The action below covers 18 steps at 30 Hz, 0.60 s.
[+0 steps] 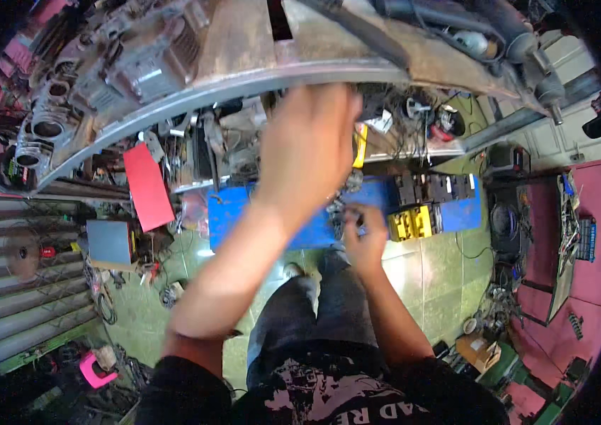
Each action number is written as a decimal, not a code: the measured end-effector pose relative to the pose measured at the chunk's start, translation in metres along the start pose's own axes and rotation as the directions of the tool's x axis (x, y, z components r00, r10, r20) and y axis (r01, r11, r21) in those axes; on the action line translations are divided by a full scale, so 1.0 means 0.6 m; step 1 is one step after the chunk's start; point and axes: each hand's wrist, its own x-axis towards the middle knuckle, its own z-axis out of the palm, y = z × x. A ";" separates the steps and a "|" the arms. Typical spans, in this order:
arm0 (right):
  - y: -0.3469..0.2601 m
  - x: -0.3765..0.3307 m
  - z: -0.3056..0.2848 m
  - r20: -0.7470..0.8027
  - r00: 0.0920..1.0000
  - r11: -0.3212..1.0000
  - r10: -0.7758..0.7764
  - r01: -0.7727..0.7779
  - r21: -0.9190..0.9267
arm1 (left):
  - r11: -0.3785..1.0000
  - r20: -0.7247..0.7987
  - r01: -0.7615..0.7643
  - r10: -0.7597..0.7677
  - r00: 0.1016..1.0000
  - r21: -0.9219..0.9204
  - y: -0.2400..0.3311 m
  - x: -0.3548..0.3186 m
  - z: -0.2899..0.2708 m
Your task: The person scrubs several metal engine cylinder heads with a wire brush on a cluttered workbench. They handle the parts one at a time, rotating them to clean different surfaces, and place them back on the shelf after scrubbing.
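Left hand (307, 145) raised over the work area and blurred by motion; fingers are directed toward the upper edge, kept close together, with little gap seen. Whether anything is held there cannot be told. Right hand (367, 237) is placed lower, at the near part of the blue counter (236, 216); its thumb and fingers are curled toward each other, only narrowly parted. A small dark patch is seen between them, but whether it is gripped cannot be told.

Small metal parts (336, 212) are seen just left of the right hand, over the blue counter; grey, irregular, partly shiny, outline too small to be made out.

Surfaces: worn, brownish upper counter (236, 42) is edged by a grey metal strip; metal castings (151, 64) are heaped at its left. On the blue counter, yellow blocks (414, 223) and black blocks (449, 188) are grouped at right.

Room: slatted shutter (24, 297) is seen at far left, then a red panel (148, 185), propped at a slant. Greenish tiled floor (414, 273) is lit in patches. Far right is closed by a pink wall (594, 262).
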 end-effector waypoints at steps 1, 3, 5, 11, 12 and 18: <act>0.037 -0.048 0.019 0.183 0.979 0.995 0.091 -0.084 -0.046 | 0.996 0.085 0.048 -0.041 0.996 -0.081 -0.009 -0.072 0.015; 0.116 -0.140 0.038 0.474 0.854 0.976 0.215 -0.170 -0.136 | 0.951 0.132 0.091 -0.054 0.990 -0.295 -0.053 -0.235 0.065; 0.200 -0.216 0.045 0.683 0.682 0.965 0.263 -0.181 -0.190 | 0.887 0.354 0.435 -0.360 0.863 -0.157 -0.090 -0.404 0.100; 0.309 -0.253 0.117 0.766 0.511 0.885 0.389 0.024 -0.465 | 0.511 0.414 0.856 -0.798 0.438 0.080 -0.191 -0.755 0.177; 0.333 -0.240 0.145 0.761 0.591 0.924 0.267 0.067 -0.376 | 0.508 0.413 0.858 -0.800 0.435 0.080 -0.215 -0.772 0.189; 0.331 -0.055 0.347 0.773 0.631 0.830 -0.067 0.465 -0.307 | 0.697 0.176 0.716 -0.704 0.689 -0.015 -0.374 -0.701 0.285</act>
